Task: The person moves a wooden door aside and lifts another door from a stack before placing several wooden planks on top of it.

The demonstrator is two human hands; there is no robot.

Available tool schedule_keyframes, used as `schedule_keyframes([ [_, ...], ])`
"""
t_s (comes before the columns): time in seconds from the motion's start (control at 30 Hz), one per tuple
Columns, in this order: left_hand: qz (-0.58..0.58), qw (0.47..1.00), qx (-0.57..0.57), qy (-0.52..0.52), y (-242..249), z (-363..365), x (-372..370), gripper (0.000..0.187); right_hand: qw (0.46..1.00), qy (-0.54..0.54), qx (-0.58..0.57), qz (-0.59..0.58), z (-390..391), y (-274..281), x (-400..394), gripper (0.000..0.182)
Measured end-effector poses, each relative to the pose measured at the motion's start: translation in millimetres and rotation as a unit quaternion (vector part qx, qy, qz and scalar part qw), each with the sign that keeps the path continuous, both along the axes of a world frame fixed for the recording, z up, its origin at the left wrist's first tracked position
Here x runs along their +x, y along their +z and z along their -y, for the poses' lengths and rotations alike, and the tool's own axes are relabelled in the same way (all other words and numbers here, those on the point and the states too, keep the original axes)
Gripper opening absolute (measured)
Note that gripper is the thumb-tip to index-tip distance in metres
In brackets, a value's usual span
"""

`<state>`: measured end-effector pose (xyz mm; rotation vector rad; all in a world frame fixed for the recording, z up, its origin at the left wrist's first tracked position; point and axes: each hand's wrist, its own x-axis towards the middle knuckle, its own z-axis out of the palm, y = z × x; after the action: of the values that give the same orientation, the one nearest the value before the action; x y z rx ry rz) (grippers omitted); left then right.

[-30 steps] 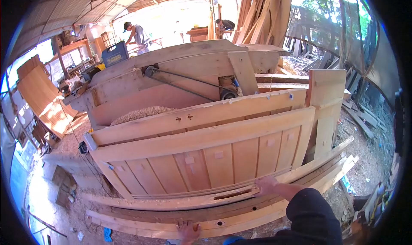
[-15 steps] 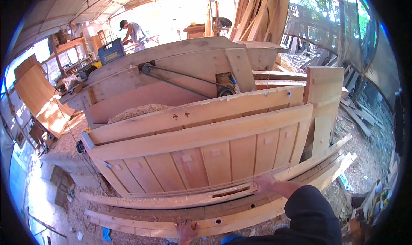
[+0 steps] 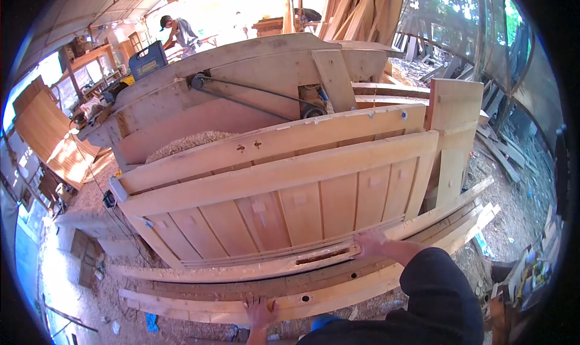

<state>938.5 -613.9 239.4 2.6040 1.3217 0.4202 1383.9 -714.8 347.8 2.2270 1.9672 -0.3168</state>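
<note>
My left hand lies on the front wooden beam, its fingers spread over the beam's edge. Two round dark holes show in this beam, to the right of that hand. Farther in, my right hand is wrapped over a second wooden beam, just right of its long slot. Its fingertips are partly hidden. Directly behind the slotted beam leans a panelled wooden frame with upright boards and a thick top rail.
A large wooden machine body with a drive belt and a heap of shavings stands behind the panel. A blue case sits on it. Another person bends over work at the back. Tall planks lean behind.
My view has tipped slightly, so the panel and machine appear a little higher and farther left. Both hands stay at the same places on the beams.
</note>
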Motion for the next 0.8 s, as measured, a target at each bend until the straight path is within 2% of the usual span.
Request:
schedule_keyframes([
  [0.2, -0.014, 0.999, -0.029, 0.002, -0.2, -2.0, 0.1, 0.052, 1.000, 0.002, 0.014, -0.022, 1.2, 8.8, -2.6, 0.078],
  [0.3, -0.016, 1.000, -0.020, -0.001, -0.5, -2.4, -0.1, 0.054, 1.000, -0.012, -0.015, -0.018, 1.6, 25.6, -10.3, 0.073],
  [0.8, -0.020, 1.000, -0.005, 0.002, 5.5, -1.5, 2.7, 0.054, 1.000, 0.002, 0.015, -0.013, -0.1, -11.0, 6.1, 0.077],
])
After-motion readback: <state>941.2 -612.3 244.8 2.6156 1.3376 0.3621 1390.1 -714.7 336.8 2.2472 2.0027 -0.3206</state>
